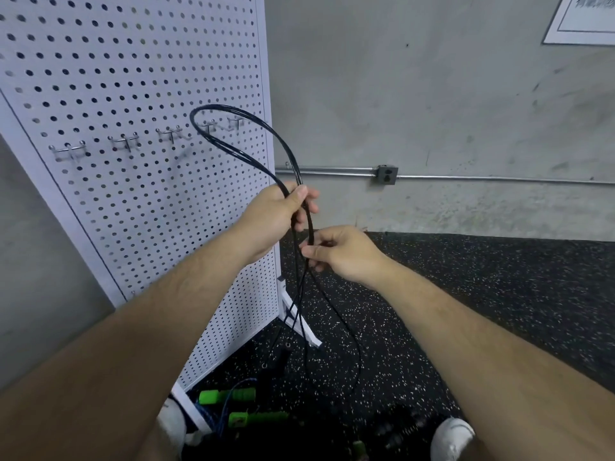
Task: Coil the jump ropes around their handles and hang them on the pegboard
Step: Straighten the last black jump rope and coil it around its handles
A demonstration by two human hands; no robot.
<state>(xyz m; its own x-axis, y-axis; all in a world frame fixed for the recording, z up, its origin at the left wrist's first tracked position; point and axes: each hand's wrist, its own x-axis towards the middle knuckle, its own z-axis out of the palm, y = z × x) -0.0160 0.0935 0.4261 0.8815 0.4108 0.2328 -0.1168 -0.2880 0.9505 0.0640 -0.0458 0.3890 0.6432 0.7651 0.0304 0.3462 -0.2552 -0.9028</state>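
— How far along is the job?

— Early, I'd say. The black rope [219,106] is in the air in front of the pegboard [133,78], gathered into a few long loops that arch up over the left hand [283,211]. That hand has its fingers and thumb curled round the bunch. The right hand [342,254] is just below it, pinching a strand between thumb and fingertips.

— Wound on the handles yet?

— No. The strands hang loose towards the floor [466,294]. I think the black handles [283,356] dangle down there, but it is dim and I can't be sure.

— Anything hung up?

— Nothing. Every one of the hooks [124,141] I can see is bare.

— And other ropes?

— One at least: green handles [229,395] with a blue rope [239,384], lying on the floor by the foot of the board, loose and not hung. So by my reckoning the black one wants wrapping and hanging, then the green one gets the whole treatment.
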